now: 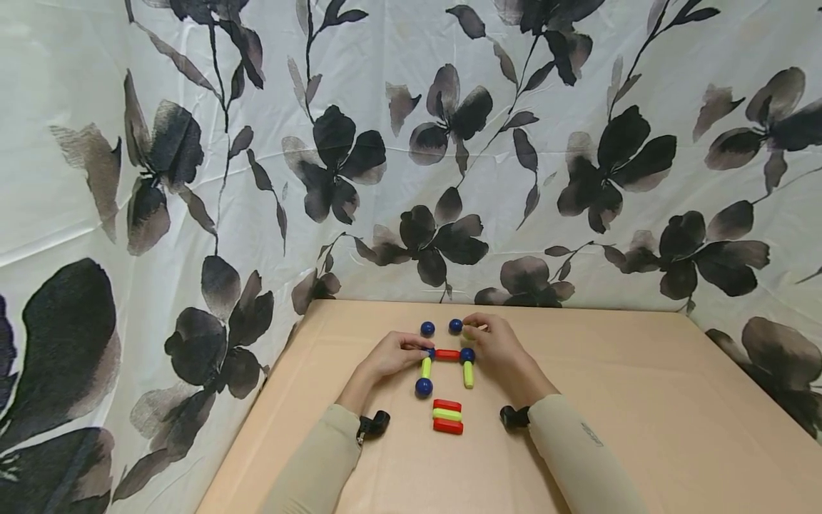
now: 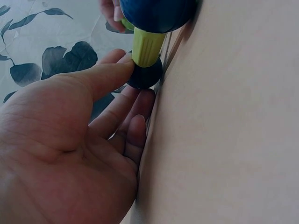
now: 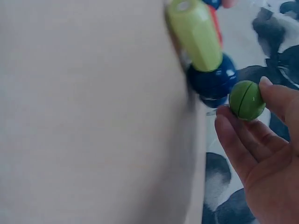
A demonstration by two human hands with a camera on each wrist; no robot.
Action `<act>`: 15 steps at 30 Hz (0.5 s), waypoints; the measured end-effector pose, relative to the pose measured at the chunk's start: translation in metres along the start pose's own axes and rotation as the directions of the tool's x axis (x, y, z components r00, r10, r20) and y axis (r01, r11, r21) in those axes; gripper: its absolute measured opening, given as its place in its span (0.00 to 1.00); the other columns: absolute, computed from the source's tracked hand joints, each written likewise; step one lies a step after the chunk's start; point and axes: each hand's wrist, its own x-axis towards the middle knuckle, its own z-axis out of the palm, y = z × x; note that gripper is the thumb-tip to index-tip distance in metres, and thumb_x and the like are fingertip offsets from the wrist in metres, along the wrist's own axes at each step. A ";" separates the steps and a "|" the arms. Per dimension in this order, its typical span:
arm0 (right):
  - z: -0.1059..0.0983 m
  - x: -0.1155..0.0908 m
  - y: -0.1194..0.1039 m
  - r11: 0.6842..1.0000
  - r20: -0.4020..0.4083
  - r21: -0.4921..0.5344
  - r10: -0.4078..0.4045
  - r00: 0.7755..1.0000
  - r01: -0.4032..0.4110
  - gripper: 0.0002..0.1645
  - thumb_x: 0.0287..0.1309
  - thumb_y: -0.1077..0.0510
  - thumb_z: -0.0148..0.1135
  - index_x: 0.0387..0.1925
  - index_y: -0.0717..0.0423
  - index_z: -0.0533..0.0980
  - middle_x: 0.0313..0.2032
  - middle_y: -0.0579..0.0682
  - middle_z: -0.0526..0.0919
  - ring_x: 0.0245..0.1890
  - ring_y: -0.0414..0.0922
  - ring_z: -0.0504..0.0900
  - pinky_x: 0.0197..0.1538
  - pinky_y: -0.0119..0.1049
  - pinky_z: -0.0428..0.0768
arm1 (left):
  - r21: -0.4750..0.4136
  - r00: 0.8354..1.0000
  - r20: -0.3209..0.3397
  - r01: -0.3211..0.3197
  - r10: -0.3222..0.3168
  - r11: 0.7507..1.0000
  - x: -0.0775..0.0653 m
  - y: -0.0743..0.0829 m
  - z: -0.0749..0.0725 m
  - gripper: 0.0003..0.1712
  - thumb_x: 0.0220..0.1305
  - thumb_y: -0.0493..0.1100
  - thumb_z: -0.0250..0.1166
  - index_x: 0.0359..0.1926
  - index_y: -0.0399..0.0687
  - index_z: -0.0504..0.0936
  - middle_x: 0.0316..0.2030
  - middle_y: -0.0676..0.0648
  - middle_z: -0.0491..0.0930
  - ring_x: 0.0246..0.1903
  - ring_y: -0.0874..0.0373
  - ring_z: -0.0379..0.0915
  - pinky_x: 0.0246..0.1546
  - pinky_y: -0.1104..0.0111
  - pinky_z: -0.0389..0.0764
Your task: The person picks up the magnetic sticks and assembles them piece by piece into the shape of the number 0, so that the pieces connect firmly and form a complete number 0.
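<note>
Behind your work area, a white fabric sheet printed with black and grey flowers (image 1: pixel 411 178) forms the backdrop. In front of it is a flat tan tabletop (image 1: pixel 629 400). Your forearms, in beige fabric sleeves (image 1: pixel 578 450), extend over this surface. Your left hand (image 1: pixel 393 355) has thumb and fingers clamped on a glossy dark-blue ball (image 2: pixel 145 77) at the left corner of the assembly. Your right hand (image 1: pixel 501 348) pinches a smooth green ball (image 3: pixel 247 100) between thumb and fingertips, near the right corner. The assembly lies near the table's far edge: a short red rod (image 1: pixel 447 355) joins two blue corner balls, and a yellow-green rod (image 1: pixel 469 375) extends from each toward you. The left one ends in another blue ball (image 1: pixel 423 387); the right one ends bare. Nearer to you, two red rods flank a yellow-green spare rod (image 1: pixel 447 414). A black camera (image 1: pixel 374 426) sits at each wrist. Two loose blue balls (image 1: pixel 427 328) rest beyond the assembly.
</note>
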 end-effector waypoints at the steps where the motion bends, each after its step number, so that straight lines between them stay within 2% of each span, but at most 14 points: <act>1: -0.001 -0.001 -0.001 1.000 0.001 0.001 -0.013 1.000 0.013 0.16 0.75 0.51 0.61 0.58 0.49 0.82 0.50 0.50 0.80 0.49 0.52 0.75 0.47 0.39 0.79 | -0.002 1.000 0.000 0.001 -0.001 1.000 0.000 0.000 0.000 0.11 0.71 0.41 0.69 0.52 0.51 0.90 0.51 0.50 0.89 0.42 0.58 0.77 0.44 0.71 0.79; 5: -0.007 -0.007 -0.006 0.992 0.018 -0.017 -0.126 0.992 0.127 0.18 0.73 0.52 0.64 0.58 0.53 0.83 0.52 0.49 0.85 0.45 0.49 0.80 0.47 0.37 0.82 | -0.013 1.000 0.000 0.000 0.000 1.000 0.000 0.000 0.000 0.11 0.71 0.42 0.69 0.51 0.52 0.91 0.51 0.49 0.89 0.41 0.57 0.77 0.45 0.69 0.79; 9: -0.014 -0.015 -0.010 0.969 0.067 -0.039 -0.243 0.968 0.245 0.18 0.71 0.56 0.66 0.57 0.56 0.84 0.52 0.50 0.88 0.43 0.48 0.82 0.47 0.36 0.82 | -0.013 1.000 0.000 0.002 -0.002 1.000 -0.001 0.001 0.000 0.11 0.71 0.42 0.69 0.51 0.52 0.91 0.51 0.48 0.88 0.41 0.57 0.76 0.45 0.68 0.78; 12: -0.018 -0.019 -0.010 0.952 0.101 -0.053 -0.296 0.950 0.303 0.16 0.70 0.58 0.67 0.56 0.55 0.85 0.52 0.50 0.89 0.46 0.47 0.84 0.50 0.38 0.83 | -0.011 1.000 0.000 0.009 -0.009 1.000 -0.001 0.001 -0.001 0.11 0.71 0.43 0.69 0.51 0.53 0.91 0.51 0.49 0.88 0.42 0.57 0.77 0.45 0.69 0.79; 15: -0.021 -0.024 -0.009 0.943 0.130 -0.062 -0.316 0.940 0.326 0.15 0.69 0.59 0.67 0.55 0.53 0.86 0.53 0.50 0.88 0.51 0.48 0.84 0.56 0.43 0.83 | -0.011 1.000 -0.001 0.012 -0.012 1.000 -0.001 0.001 -0.001 0.11 0.71 0.43 0.69 0.52 0.53 0.91 0.51 0.49 0.88 0.42 0.58 0.77 0.44 0.71 0.79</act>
